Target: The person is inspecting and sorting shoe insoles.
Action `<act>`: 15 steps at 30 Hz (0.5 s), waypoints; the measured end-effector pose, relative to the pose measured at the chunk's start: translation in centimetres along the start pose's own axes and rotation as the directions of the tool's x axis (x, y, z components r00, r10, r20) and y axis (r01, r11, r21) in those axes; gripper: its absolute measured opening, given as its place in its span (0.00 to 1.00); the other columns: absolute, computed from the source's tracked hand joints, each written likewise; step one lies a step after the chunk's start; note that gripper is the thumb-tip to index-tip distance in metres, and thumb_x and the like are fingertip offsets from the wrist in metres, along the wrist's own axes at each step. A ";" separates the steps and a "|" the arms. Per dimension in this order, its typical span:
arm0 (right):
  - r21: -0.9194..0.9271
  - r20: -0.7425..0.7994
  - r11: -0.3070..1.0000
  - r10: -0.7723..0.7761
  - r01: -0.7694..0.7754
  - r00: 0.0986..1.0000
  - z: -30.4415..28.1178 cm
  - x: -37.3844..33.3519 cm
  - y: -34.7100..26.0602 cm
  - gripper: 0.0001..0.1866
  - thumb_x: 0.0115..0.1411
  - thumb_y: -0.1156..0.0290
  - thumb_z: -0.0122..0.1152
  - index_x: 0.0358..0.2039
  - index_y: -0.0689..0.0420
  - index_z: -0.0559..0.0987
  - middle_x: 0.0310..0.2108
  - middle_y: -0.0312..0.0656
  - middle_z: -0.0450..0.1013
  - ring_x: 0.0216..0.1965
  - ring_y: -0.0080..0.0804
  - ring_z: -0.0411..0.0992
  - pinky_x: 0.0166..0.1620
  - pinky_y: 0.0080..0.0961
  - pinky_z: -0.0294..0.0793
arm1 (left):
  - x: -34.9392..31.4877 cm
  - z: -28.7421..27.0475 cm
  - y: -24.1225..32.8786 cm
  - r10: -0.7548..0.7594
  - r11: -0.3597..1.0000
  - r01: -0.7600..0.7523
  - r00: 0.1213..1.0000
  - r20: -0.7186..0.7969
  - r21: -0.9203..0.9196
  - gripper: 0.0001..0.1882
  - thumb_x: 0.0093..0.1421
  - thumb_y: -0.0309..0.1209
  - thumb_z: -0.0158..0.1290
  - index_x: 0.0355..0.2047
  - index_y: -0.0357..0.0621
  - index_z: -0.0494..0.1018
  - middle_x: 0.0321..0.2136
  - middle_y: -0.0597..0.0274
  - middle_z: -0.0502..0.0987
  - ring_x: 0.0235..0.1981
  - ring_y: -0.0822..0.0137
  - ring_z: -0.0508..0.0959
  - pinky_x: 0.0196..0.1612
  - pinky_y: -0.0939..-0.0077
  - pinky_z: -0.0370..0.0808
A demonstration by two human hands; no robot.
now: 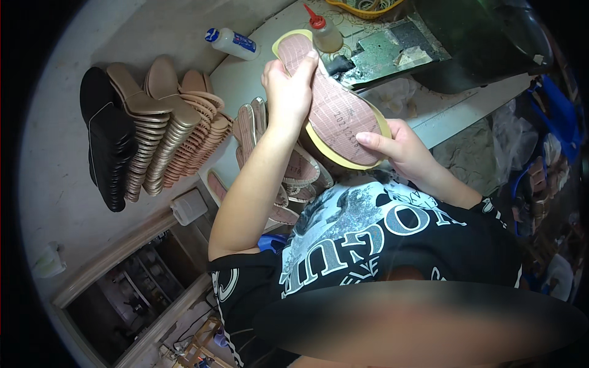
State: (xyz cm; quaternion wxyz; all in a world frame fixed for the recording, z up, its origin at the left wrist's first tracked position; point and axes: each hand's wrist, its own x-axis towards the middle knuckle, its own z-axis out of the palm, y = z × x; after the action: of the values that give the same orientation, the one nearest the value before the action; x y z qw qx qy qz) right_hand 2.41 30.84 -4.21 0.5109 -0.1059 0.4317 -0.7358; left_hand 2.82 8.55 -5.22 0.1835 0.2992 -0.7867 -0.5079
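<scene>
A shoe insole point(340, 110) with a pinkish-brown, grid-lined face and a yellow border is held up slantwise above the worktable. My left hand point(293, 89) grips the edge of its narrow upper end, thumb on the patterned face. At the wide lower end, my right hand point(402, 147) pinches the rim with the thumb laid over the face and the fingers behind it. Dark marks are printed on the wide part. Behind the insole, a green metal machine bed point(389, 55) is partly covered. More insoles point(300, 165) are piled beneath my left forearm.
Strapped stacks of black point(110, 135), gold point(175, 126) and pink insoles point(205, 132) stand at left. A white bottle point(230, 43) lies beyond them. A red-tipped glue bottle point(325, 34) stands near a yellow basket point(368, 9). Clear plastic point(392, 95) lies on the table.
</scene>
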 end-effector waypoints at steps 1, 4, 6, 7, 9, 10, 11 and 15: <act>0.003 0.042 0.998 0.063 -0.063 0.997 -0.1 0.0 0.1 0.16 0.61 0.67 0.57 0.43 0.66 0.75 0.38 0.42 0.76 0.35 0.22 0.75 0.39 0.18 0.74 | 0.1 -0.1 0.1 -0.004 1.000 0.004 1.000 0.001 0.000 0.29 0.50 0.48 0.59 0.27 0.25 0.69 0.37 0.39 0.70 0.44 0.50 0.68 0.51 0.62 0.63; 0.004 0.057 0.991 0.137 -0.137 0.989 0.5 0.0 -0.2 0.15 0.62 0.67 0.55 0.44 0.66 0.74 0.36 0.45 0.76 0.32 0.26 0.77 0.33 0.18 0.76 | 0.4 -0.3 0.3 0.069 0.994 -0.068 0.997 -0.017 0.084 0.30 0.50 0.48 0.60 0.27 0.25 0.69 0.37 0.38 0.70 0.44 0.49 0.68 0.51 0.62 0.63; 0.004 0.026 0.989 0.149 -0.149 0.988 1.1 0.1 -0.1 0.16 0.62 0.67 0.54 0.44 0.67 0.73 0.36 0.46 0.76 0.30 0.29 0.77 0.31 0.18 0.77 | 0.7 -0.3 0.4 0.063 0.991 -0.057 0.997 -0.043 0.122 0.30 0.50 0.48 0.60 0.27 0.24 0.70 0.37 0.38 0.71 0.42 0.50 0.71 0.49 0.61 0.66; 0.040 0.005 0.994 0.105 -0.105 0.994 1.4 0.1 0.1 0.15 0.63 0.67 0.53 0.44 0.67 0.73 0.35 0.46 0.76 0.30 0.29 0.77 0.31 0.18 0.77 | 1.0 -0.4 0.3 0.058 0.991 -0.053 0.998 -0.039 0.121 0.30 0.50 0.48 0.60 0.27 0.24 0.70 0.37 0.38 0.71 0.42 0.50 0.71 0.49 0.61 0.66; 0.103 -0.010 0.994 0.045 -0.044 0.999 1.8 0.6 0.5 0.14 0.64 0.68 0.51 0.42 0.67 0.74 0.33 0.47 0.76 0.29 0.31 0.78 0.30 0.18 0.77 | 1.8 -0.7 0.0 0.021 1.000 -0.021 1.000 0.017 0.016 0.29 0.49 0.47 0.60 0.28 0.24 0.72 0.36 0.38 0.73 0.39 0.51 0.74 0.46 0.62 0.69; 0.105 -0.013 0.993 0.051 -0.049 0.999 1.9 0.9 0.5 0.14 0.64 0.68 0.51 0.42 0.67 0.74 0.33 0.47 0.76 0.29 0.31 0.78 0.30 0.18 0.77 | 2.0 -1.0 0.3 0.017 0.998 -0.019 0.999 0.027 0.052 0.28 0.49 0.46 0.60 0.30 0.24 0.73 0.36 0.39 0.74 0.38 0.52 0.76 0.44 0.63 0.71; 0.133 -0.008 0.990 0.045 -0.044 0.999 2.1 1.1 0.5 0.15 0.64 0.68 0.51 0.42 0.68 0.74 0.34 0.47 0.76 0.29 0.30 0.78 0.30 0.19 0.77 | 2.4 -1.3 0.2 -0.029 0.999 0.026 0.997 0.066 0.046 0.29 0.49 0.46 0.60 0.30 0.24 0.74 0.36 0.39 0.74 0.38 0.52 0.76 0.45 0.64 0.71; 0.189 -0.034 0.982 0.034 -0.027 0.999 2.9 2.2 0.8 0.15 0.63 0.68 0.52 0.42 0.68 0.75 0.33 0.47 0.77 0.29 0.28 0.77 0.31 0.18 0.77 | 3.8 -2.7 -0.3 -0.029 0.986 0.004 0.988 0.151 0.165 0.37 0.47 0.50 0.61 0.40 0.21 0.70 0.49 0.32 0.65 0.51 0.50 0.68 0.54 0.60 0.64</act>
State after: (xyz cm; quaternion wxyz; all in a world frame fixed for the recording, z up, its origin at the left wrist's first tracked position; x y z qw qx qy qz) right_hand 3.65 27.35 -3.64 0.5217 -0.0370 0.3711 -0.7673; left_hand 1.68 4.13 -4.43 0.0931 0.2799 -0.8351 -0.4643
